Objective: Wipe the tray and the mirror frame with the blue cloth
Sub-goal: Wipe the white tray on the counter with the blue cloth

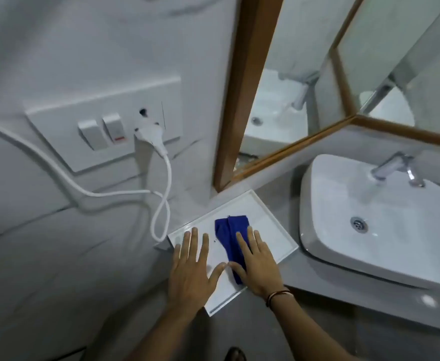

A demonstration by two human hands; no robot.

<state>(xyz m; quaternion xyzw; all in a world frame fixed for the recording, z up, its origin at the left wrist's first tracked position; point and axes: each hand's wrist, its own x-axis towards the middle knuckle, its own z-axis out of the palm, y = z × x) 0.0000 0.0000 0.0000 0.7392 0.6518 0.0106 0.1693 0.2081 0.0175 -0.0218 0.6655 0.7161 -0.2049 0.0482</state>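
Right grip [255, 259] flat atop blue cloth [229, 235]

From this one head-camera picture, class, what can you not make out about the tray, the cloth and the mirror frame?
- Tray: the surface under the blue cloth and under the left hand and right hand is covered.
- Blue cloth: its near part lies under the right hand.
- Mirror frame: its top and right side are cut off by the picture's edges.
- Dark specks on the tray: too small to identify.
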